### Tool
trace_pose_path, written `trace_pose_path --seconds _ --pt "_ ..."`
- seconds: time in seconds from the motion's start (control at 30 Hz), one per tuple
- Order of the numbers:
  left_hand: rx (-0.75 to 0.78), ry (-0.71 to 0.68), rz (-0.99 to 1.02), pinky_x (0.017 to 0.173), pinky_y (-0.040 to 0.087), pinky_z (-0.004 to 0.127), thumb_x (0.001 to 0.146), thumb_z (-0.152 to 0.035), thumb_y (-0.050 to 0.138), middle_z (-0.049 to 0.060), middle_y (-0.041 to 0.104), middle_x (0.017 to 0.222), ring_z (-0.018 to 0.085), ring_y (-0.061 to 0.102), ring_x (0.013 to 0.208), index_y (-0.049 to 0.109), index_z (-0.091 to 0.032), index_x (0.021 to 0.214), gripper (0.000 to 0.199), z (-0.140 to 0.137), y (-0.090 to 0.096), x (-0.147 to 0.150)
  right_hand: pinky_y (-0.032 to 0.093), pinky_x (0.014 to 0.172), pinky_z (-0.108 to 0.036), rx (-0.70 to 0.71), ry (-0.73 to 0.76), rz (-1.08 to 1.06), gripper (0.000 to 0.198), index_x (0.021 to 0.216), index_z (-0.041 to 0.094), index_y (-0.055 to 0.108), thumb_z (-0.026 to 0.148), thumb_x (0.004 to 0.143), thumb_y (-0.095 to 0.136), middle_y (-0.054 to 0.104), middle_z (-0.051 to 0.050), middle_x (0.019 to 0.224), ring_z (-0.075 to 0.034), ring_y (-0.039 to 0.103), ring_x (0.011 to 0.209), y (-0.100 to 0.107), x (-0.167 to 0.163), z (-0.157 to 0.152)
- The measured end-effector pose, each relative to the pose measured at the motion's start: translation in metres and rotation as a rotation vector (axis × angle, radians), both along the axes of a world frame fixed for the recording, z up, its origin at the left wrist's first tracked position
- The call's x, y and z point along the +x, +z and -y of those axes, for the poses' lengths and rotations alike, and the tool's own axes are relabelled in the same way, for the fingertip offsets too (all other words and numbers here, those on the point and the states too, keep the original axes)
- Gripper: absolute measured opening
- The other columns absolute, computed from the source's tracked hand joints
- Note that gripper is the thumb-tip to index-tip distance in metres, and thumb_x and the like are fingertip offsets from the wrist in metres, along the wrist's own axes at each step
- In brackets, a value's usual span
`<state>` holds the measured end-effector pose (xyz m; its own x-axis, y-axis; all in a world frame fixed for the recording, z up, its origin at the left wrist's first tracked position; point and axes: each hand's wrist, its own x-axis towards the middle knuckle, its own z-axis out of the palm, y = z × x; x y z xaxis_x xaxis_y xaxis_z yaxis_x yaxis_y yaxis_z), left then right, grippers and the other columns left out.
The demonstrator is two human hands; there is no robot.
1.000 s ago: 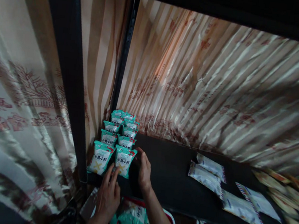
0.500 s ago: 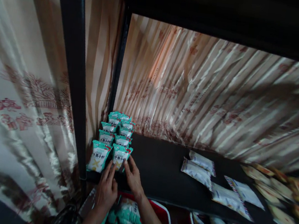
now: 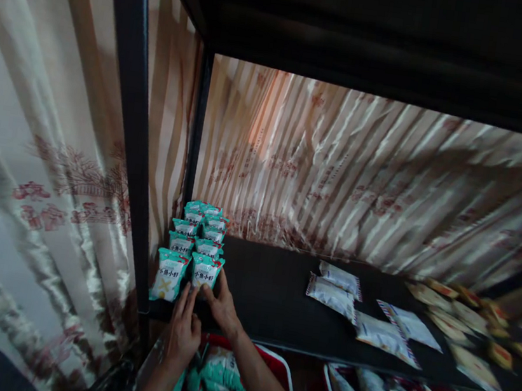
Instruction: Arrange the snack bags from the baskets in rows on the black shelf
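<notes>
"What's at the left end?"
"Right of the black post (image 3: 132, 108), teal 小鱼小虾 snack bags (image 3: 167, 276) stand in two columns on the black shelf (image 3: 267, 292)."
"And the left hand (image 3: 184, 333)?"
"Fingers stretched out, not curled round anything, the tips at the lower left of the right column's front bag (image 3: 205, 270)."
"How does that bag lie from the hands?"
"Just beyond the left fingertips, upright, long axis up and down. The right hand (image 3: 221, 309) flanks it, thumb across the lower front, fingers along the right edge. Both are close; I can't tell whether the right one squeezes."
"What's below?"
"A red bin with a white rim (image 3: 276, 365), on the near side, with more teal bags (image 3: 222, 376)."
"Farther right?"
"White packets (image 3: 332, 296) lying flat, well apart from the hands."
</notes>
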<state>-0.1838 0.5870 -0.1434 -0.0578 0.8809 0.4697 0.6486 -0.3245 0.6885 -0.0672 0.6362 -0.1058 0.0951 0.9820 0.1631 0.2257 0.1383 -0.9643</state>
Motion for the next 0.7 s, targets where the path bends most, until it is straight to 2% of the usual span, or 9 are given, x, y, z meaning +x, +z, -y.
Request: trace_pose_path --seconds 0.17,0.43,0.6,0.7 --pt "0.004 0.009 0.001 0.106 0.038 0.038 0.078 -0.009 0.038 0.009 0.042 0.141 0.021 0.040 0.130 0.039 -0.018 0.136 0.058 -0.002 -0.002 -0.001 0.043 0.098 -0.040 -0.007 0.046 -0.001 0.055 0.128 0.022 0.050 0.043 0.077 0.058 0.065 -0.004 0.117 -0.025 0.058 0.109 0.005 -0.007 -0.003" --pt "-0.014 0.022 0.015 0.107 0.036 0.036 0.077 -0.008 0.039 0.007 0.043 0.141 0.019 0.039 0.131 0.041 -0.020 0.135 0.059 -0.001 0.003 -0.001 0.038 0.103 -0.042 -0.016 -0.043 0.015 0.058 0.126 0.022 0.053 0.047 0.074 0.061 0.061 -0.006 0.124 -0.026 0.052 0.118 -0.001 -0.008 0.002" --pt "-0.065 0.049 -0.026 0.106 0.038 0.037 0.078 -0.008 0.039 0.010 0.037 0.145 0.021 0.037 0.132 0.043 -0.016 0.132 0.055 0.007 0.008 -0.002 0.040 0.102 -0.041 -0.008 -0.110 -0.050 0.062 0.127 0.022 0.051 0.051 0.074 0.061 0.055 -0.008 0.130 -0.027 0.050 0.121 -0.004 0.001 0.030" --pt "-0.048 0.060 -0.065 0.105 0.039 0.038 0.079 -0.010 0.039 0.010 0.044 0.139 0.022 0.042 0.128 0.049 -0.016 0.128 0.050 0.015 0.011 -0.004 0.044 0.100 -0.040 -0.012 -0.163 -0.087 0.059 0.124 0.019 0.054 0.054 0.076 0.057 0.057 -0.012 0.127 -0.026 0.055 0.116 -0.003 0.014 0.059"
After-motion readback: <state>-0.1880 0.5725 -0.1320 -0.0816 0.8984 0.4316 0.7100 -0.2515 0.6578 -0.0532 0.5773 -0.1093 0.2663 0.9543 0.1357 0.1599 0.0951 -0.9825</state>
